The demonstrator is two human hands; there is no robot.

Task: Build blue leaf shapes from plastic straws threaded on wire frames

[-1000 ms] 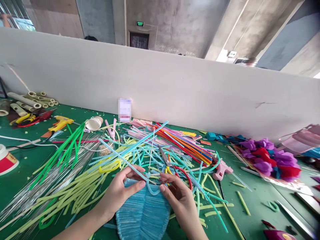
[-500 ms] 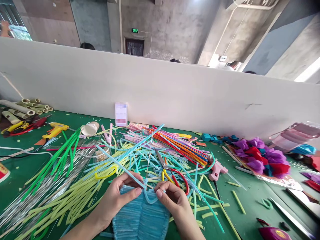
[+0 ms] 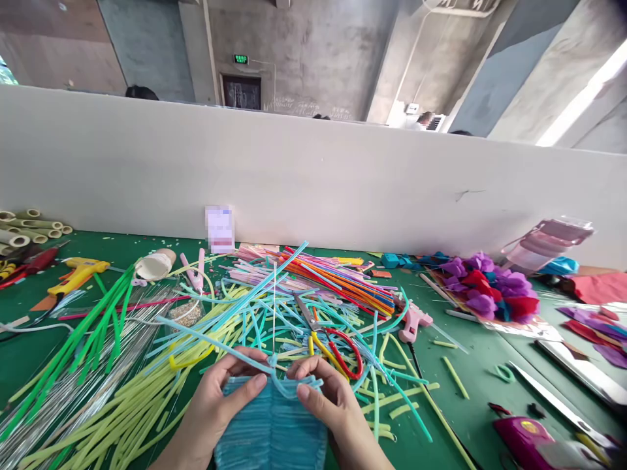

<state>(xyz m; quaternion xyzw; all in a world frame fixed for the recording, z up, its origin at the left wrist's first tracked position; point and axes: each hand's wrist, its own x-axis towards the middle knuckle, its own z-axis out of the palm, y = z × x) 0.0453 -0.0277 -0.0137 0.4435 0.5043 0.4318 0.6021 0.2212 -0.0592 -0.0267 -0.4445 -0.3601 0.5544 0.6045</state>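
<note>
A flat blue panel of pipe cleaners (image 3: 269,434), ribbed with a seam down its middle, is held low in front of me. A light blue pipe cleaner (image 3: 210,341) crosses its top edge and curves in a loop below a small knot. My left hand (image 3: 223,398) is closed, thumb and fingers pinching the panel's upper left edge and the strand by the knot. With thumb and forefinger, my right hand (image 3: 326,398) pinches the looped end of the pipe cleaner at the upper right edge. A thin wire (image 3: 274,307) rises from the knot.
Beyond my hands lie red-and-yellow-handled scissors (image 3: 337,346) on heaped pipe cleaners (image 3: 337,277). A yellow glue gun (image 3: 78,274) lies left, a pink glue gun (image 3: 415,320) right. Purple and red petals (image 3: 490,287) and a pink bottle (image 3: 553,245) stand near the white partition (image 3: 343,189).
My view has turned slightly to the right. The looped pipe cleaner's end now sticks out further right past my right fingers, and its loop sits flatter on the panel.
</note>
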